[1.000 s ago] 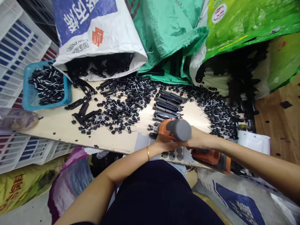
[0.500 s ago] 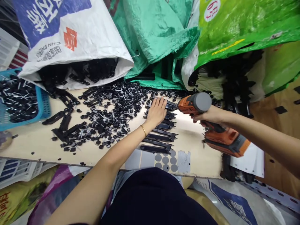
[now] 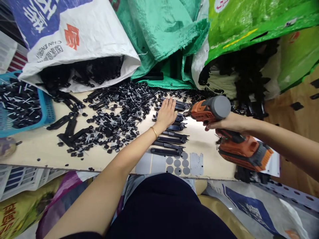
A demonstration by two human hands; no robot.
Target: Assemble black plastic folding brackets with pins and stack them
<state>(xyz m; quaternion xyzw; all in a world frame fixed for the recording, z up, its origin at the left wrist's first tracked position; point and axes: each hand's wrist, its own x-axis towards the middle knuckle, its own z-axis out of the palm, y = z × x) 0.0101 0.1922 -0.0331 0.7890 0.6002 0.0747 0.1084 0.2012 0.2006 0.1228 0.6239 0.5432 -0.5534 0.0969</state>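
Note:
My left hand [image 3: 166,114] lies flat with its fingers stretched out over the far end of a row of long black plastic pieces [image 3: 169,142]. The pieces lie side by side, their forked ends pointing right. My right hand [image 3: 224,122] is wrapped round the handle of an orange and grey cordless drill [image 3: 204,109]. The drill is held sideways, its tip pointing left, close to the forked end of a piece near the far end. Whether the tip touches that piece I cannot tell. My left palm partly hides the far pieces.
Loose black-headed screws [image 3: 119,116] are heaped left of the row. A blue basket [image 3: 47,108] holds more. Open sacks of black parts stand behind: a white one [image 3: 92,36], a teal one [image 3: 159,36] and a green one [image 3: 244,20]. A sheet with grey round stickers [image 3: 177,162] lies near the front edge.
The drill's tip has shifted from beside the farthest piece toward the neighbouring piece nearer me. My left hand stays on the far pieces. The whole view has tilted slightly.

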